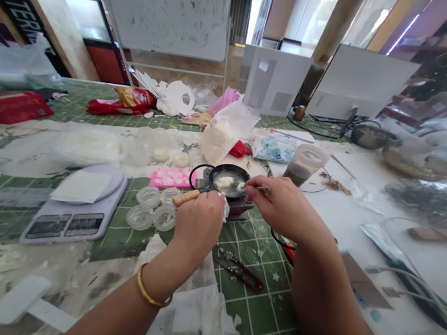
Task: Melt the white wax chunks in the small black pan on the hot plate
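A head-mounted view looked down at my two bare hands working over a cluttered green tabletop (258,320). My left hand (197,223) had its grip closed around the wooden handle (185,198) of a small black pan (216,176), which sat just beyond my knuckles, near the middle of the tabletop, on what looked like a small burner (240,207). My right hand (281,202) held a thin stick (246,186) in a narrow pinch, with its pale tip dipped into the pan. Inside lay white lumps (225,181) in a shiny pool, so the melting seemed partly done, with solid pieces not yet gone. Just left of the pan lay a pink mould (173,177), and I could not tell whether its hollows were filled. Nearer me stood four clear round cups (149,196), which looked empty, so nothing seemed poured into them. A white scale (77,206) sat further left, red scissors (239,269) lay below my right wrist, crumpled tissue (201,305) lay under my left forearm, and a bag (222,133) of white material stood behind the pan.
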Demonstrator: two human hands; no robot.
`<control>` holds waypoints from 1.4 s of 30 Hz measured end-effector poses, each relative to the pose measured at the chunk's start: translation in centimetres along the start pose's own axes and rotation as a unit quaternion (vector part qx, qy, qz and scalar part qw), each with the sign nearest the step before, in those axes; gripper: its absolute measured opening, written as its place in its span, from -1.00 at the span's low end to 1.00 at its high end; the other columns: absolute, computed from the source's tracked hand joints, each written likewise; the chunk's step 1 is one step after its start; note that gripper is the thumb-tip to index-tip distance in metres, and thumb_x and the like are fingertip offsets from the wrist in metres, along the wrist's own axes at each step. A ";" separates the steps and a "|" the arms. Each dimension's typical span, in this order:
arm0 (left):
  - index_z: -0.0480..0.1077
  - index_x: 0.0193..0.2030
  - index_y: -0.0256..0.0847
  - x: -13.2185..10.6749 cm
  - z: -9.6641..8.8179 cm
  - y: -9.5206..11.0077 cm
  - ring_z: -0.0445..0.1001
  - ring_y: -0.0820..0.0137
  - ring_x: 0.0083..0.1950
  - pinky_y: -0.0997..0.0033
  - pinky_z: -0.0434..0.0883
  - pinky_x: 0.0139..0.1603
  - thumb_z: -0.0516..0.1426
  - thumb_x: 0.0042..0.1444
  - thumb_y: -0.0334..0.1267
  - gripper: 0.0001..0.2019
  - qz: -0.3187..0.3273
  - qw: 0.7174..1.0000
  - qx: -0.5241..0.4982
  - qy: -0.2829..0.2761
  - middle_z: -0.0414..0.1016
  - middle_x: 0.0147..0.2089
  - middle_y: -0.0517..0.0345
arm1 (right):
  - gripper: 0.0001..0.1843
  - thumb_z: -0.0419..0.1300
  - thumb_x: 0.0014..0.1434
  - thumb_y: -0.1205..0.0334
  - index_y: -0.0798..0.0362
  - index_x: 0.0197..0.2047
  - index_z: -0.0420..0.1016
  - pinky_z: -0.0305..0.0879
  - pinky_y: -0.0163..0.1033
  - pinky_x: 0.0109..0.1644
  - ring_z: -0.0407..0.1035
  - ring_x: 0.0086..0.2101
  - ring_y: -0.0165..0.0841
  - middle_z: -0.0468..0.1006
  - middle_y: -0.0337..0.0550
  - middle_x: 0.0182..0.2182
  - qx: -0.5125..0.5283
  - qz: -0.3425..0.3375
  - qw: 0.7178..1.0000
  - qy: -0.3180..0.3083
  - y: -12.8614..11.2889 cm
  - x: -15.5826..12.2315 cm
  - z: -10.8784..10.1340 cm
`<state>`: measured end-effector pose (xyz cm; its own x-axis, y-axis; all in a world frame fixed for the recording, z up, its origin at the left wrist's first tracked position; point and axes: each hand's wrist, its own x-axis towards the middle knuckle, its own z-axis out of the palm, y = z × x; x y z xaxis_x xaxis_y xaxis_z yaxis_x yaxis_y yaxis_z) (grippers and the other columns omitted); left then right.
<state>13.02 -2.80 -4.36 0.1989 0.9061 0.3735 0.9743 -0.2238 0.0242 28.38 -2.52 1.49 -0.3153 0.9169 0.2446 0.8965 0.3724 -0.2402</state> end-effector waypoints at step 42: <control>0.30 -0.37 -0.27 -1.6 2.0 -0.6 0.37 0.31 -0.46 0.39 0.25 -0.54 -0.15 0.08 -0.45 -0.77 0.181 0.982 -0.019 -0.048 0.34 -0.41 0.02 | -0.62 -0.18 0.20 0.08 0.02 -0.40 0.38 0.06 -0.31 -0.36 0.30 -0.43 -0.42 0.48 -0.22 -0.49 0.028 0.038 0.999 0.013 0.4 0.3 0.0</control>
<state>12.37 -3.39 -6.82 0.5423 0.7938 0.2752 0.8336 -0.5493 -0.0581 28.60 -2.08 1.50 -0.2376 0.9390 0.2487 0.8988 0.3096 -0.3103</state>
